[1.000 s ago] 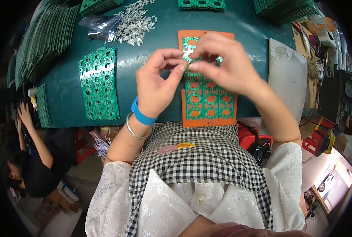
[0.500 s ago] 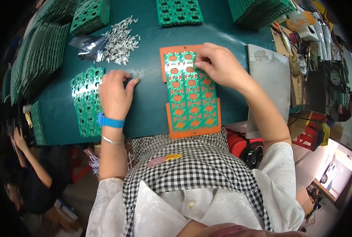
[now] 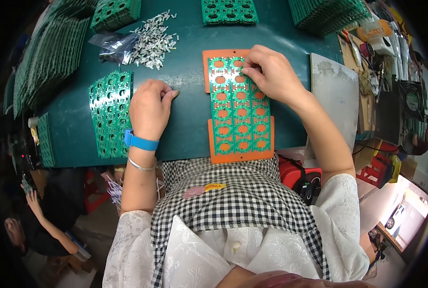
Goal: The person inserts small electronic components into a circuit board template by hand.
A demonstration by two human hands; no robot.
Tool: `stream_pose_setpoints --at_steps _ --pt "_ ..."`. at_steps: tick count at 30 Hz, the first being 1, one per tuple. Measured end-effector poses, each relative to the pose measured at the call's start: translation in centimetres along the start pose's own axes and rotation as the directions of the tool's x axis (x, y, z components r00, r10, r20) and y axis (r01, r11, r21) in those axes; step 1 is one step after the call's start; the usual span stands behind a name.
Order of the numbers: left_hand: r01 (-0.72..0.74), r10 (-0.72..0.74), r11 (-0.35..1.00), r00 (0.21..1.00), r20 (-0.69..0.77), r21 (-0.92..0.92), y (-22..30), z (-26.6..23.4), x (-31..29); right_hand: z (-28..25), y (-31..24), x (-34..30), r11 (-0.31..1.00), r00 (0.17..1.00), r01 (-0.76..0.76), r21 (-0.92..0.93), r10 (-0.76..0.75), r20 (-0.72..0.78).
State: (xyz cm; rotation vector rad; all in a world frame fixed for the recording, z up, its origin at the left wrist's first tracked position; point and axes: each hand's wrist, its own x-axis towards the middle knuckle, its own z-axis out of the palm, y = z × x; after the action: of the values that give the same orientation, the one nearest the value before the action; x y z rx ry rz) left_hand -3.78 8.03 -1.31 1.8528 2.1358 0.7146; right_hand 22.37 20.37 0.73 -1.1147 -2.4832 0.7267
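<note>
A green circuit board panel (image 3: 231,113) with rows of oval cut-outs lies on an orange fixture plate (image 3: 216,157) in front of me. My right hand (image 3: 271,73) is closed, thumb and fingertips pinched together over the panel's upper right part. Whatever sits between those fingertips is hidden or too small to name. To the left, my left hand (image 3: 149,105) hovers near the tabletop with curled fingers and the thumb against them; I cannot make out anything in it. It partly covers the right edge of a second stack of green panels (image 3: 109,113).
A pile of small white-grey parts (image 3: 154,43) lies beyond my left hand beside a clear plastic bag (image 3: 113,45). Tall stacks of green panels (image 3: 51,62) stand at the far left; another panel stack (image 3: 230,10) is at the back. A grey metal plate (image 3: 334,96) lies right.
The whole view has shifted, moving the table's contents slightly right and up. My left thumb and fingers have drawn closer together. My right hand stays at the panel's upper right, still pinched.
</note>
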Motion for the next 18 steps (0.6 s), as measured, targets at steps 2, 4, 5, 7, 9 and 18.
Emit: stream_pose_setpoints --at_steps 2,4,5,7,9,18 --pt "-0.017 0.017 1.000 1.000 0.008 0.005 0.1 0.0 0.0 0.0 0.0 0.0 1.000 1.000 0.015 -0.008 -0.015 -0.006" --pt "-0.036 0.035 0.999 0.999 0.018 0.008 0.1 -0.2 -0.1 0.0 0.1 0.0 0.999 0.999 0.034 -0.006 -0.034 -0.010" --pt "-0.009 0.011 0.998 0.999 0.032 -0.065 0.1 -0.4 -0.2 0.2 0.2 0.0 0.999 0.999 0.033 -0.005 -0.033 -0.010" --pt "0.019 -0.012 0.990 0.999 0.051 -0.139 -0.1 -0.8 -0.4 0.8 0.5 -0.1 0.994 0.990 0.111 0.008 -0.110 -0.093" --pt "0.035 -0.020 0.988 0.994 0.107 -0.148 -0.4 -1.2 -0.5 0.9 -0.1 0.1 0.995 0.992 0.102 0.000 -0.102 -0.075" --pt "0.020 0.001 0.971 0.996 0.086 -0.238 0.2 -1.3 -0.7 0.2 -1.4 -0.4 0.979 0.990 0.140 -0.146 -0.142 -0.002"
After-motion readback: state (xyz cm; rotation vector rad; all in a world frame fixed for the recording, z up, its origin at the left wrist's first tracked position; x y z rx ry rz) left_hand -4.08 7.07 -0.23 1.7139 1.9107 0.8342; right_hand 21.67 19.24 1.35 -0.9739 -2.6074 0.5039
